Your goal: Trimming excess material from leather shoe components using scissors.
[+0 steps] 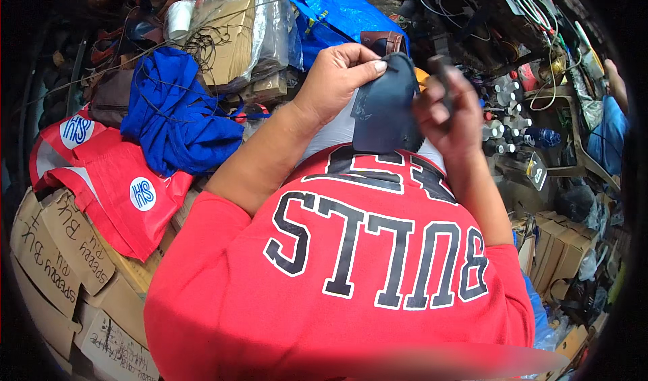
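My left hand [337,77] pinches the upper edge of a flat, dark, sole-shaped piece [388,104] between thumb and fingers. The piece hangs over my lap in front of my chest, its rounded end up. On its right is my right hand [453,111], smeared by motion, its fingers curled round a slim dark tool [442,77]. The tool's kind is too blurred to make out. Just behind the piece's top edge shows a brown leather item [383,40], mostly hidden.
Blue cloth [172,104] and a red bag [115,172] lie at left above cardboard boxes [61,259]. A white cup [179,18] sits by plastic-wrapped cardboard [233,37]. Several small bottles [506,91] stand at right, near cables [540,16] and more cardboard [557,246].
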`<state>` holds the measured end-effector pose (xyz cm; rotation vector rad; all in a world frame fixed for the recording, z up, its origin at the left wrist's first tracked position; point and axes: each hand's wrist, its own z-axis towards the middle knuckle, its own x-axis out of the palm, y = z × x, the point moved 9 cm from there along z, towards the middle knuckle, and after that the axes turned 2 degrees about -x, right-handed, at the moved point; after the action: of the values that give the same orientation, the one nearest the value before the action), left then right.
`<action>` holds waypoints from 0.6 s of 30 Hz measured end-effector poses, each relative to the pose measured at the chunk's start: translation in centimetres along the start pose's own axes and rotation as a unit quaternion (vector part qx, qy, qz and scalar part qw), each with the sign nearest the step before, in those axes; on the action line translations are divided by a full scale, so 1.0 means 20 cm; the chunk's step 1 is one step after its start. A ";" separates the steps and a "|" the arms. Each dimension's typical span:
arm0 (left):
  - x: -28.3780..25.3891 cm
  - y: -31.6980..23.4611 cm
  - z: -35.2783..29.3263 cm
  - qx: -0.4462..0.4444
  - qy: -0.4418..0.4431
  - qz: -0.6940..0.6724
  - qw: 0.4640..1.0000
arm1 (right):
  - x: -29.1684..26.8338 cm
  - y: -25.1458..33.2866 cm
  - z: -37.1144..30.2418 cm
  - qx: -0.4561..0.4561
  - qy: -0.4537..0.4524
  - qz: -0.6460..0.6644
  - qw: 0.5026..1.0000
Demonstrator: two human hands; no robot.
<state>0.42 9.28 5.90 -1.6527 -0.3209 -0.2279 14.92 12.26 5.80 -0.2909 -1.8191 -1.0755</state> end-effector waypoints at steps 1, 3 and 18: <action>-0.02 0.04 -0.01 -0.010 -0.004 0.016 1.000 | -0.01 0.15 0.04 -0.046 0.050 0.091 0.994; -0.10 0.14 -0.04 -0.040 -0.033 0.022 0.998 | 0.00 0.41 0.03 -0.144 0.042 0.082 0.985; -0.07 -0.02 -0.03 0.042 -0.051 0.087 0.994 | 0.06 0.00 0.01 0.005 0.028 -0.496 0.868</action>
<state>-0.98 8.70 5.78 -1.6026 -0.2574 0.0022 14.14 12.15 6.68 0.7776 -1.9224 -1.7193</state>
